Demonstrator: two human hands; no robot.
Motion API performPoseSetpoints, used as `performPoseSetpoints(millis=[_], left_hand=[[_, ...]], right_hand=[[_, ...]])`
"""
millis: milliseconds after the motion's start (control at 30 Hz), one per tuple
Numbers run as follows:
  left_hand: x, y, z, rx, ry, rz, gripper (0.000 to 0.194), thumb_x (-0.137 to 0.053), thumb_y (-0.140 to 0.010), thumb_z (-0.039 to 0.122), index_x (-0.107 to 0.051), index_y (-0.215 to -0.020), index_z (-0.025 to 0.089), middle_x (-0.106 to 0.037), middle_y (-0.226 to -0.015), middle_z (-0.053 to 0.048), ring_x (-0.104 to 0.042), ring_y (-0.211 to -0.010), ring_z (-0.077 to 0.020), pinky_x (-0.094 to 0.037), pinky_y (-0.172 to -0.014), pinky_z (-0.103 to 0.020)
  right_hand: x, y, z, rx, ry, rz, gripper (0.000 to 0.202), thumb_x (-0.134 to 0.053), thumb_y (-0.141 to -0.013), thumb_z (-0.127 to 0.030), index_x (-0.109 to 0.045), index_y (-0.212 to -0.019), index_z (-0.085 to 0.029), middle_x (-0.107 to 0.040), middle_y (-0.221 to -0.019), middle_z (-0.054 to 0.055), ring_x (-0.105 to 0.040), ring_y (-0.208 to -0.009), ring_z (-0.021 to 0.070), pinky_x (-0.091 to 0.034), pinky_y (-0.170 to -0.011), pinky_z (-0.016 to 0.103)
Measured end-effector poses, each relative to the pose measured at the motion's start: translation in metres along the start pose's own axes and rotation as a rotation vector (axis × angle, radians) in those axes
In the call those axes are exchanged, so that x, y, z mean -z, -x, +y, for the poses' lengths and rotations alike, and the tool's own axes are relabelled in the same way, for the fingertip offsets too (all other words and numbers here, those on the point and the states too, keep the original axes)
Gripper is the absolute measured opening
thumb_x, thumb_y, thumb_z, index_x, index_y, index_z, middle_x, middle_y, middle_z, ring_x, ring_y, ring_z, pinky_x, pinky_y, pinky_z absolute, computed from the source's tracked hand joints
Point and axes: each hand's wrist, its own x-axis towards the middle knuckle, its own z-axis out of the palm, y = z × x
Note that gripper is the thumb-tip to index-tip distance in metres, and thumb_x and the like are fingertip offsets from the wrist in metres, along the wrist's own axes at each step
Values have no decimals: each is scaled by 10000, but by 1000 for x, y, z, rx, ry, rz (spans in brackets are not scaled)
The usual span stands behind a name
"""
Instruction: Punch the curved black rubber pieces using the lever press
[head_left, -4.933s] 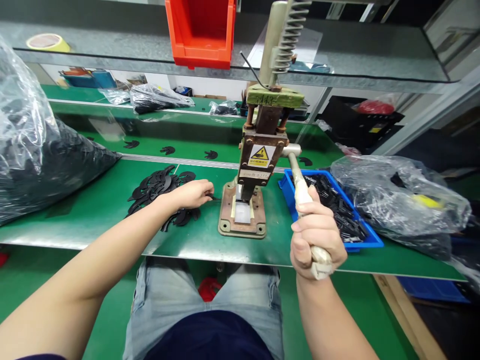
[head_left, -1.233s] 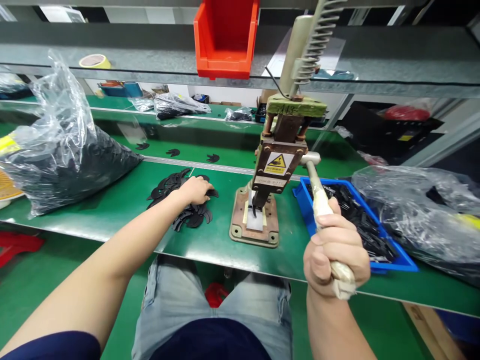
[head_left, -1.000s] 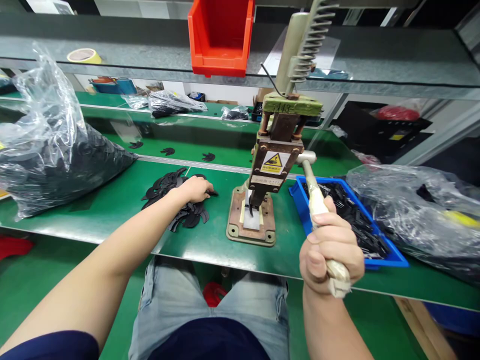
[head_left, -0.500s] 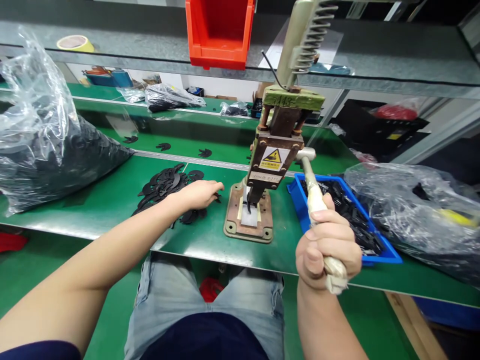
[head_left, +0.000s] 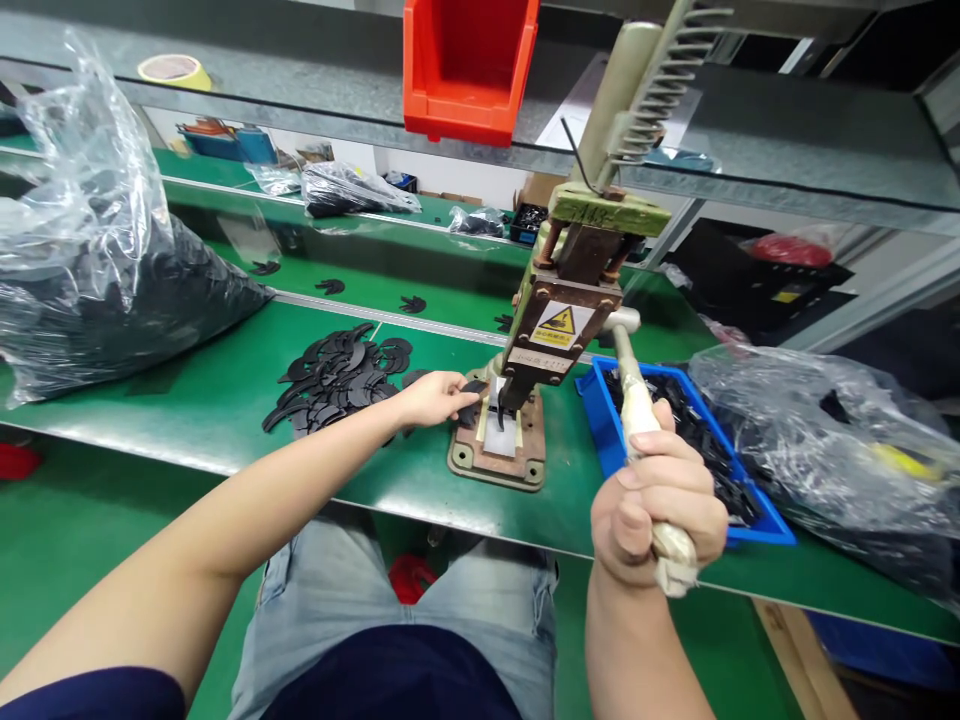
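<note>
My left hand [head_left: 436, 398] is closed on a flat black curved piece [head_left: 471, 402], pinched at the left side of the press base [head_left: 466, 458]. Wrapped around the cloth-covered lever handle [head_left: 637, 410] of the hand press [head_left: 574, 325] is my right hand [head_left: 664, 500]. Under the press ram, a slim black part [head_left: 501, 408] stands by the pale metal plate [head_left: 499, 432]. A heap of black curved pieces [head_left: 337, 375] lies on the green table left of the press, behind my left forearm.
A blue tray [head_left: 600, 420] of black parts stands right of the press, beside a clear plastic bag [head_left: 825, 450]. Another large bag [head_left: 97, 270] fills the left. Overhead, a red bin [head_left: 461, 115] hangs at the shelf. A few black pieces [head_left: 412, 304] lie on the strip behind.
My left hand has moved right from the heap to the press base, with a black curved piece showing in its fingers. My right hand stays on the lever handle. The view has shifted slightly.
</note>
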Motion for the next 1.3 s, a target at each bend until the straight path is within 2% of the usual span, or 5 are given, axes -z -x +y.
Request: performPoseSetpoints(millis=[300, 767, 900, 1100, 1300], left_hand=[[-21, -22, -10, -74, 7, 25, 355, -692, -884, 524, -648, -863, 172, -680, -707, -7, -630, -643, -149, -488, -566, -234], [-11, -33, 16, 309, 203, -209, 319, -831, -852, 415, -645, -909, 162, -673, -603, -1, -650, -481, -114, -478, -446, -172], [-13, -29, 16, 412, 270, -232, 268, -744, -938, 408, -641, -980, 164, -690, -551, -24, -634, -435, -114, -493, -462, -172], [-26, -15, 13, 367, 430, -122, 284, -725, -950, 426, -596, -933, 174, -683, -553, -10, -637, -437, -111, -469, -450, -168], [-9, 33, 20, 157, 424, -58, 405, -756, -895, 524, -542, -840, 185, -678, -573, -1, -635, -457, -111, -476, -448, -180]], right_hand=[[3, -2, -2, -5, 4, -55, 191, -691, -823, -328, -549, -725, -247, -569, -698, -41, -648, -833, 201, -514, -1111, 707], [-5, 0, -4, -10, 25, 46, 205, -674, -840, -324, -527, -718, -251, -516, -660, -49, -642, -795, 187, -544, -1087, 673], [-13, -32, -5, 6, -15, 59, 165, -700, -836, -382, -613, -911, -263, -569, -773, -27, -680, -880, 202, -559, -1076, 624], [-21, -114, 9, -104, -202, -78, 583, -641, -890, -439, -518, -1412, -213, -572, -1365, 106, -607, -1333, 261, -445, -1173, 541], [-12, -31, 31, -510, -83, -73, 389, -671, -926, -360, -567, -1295, -298, -634, -1249, 29, -642, -1139, 155, -505, -1115, 419]])
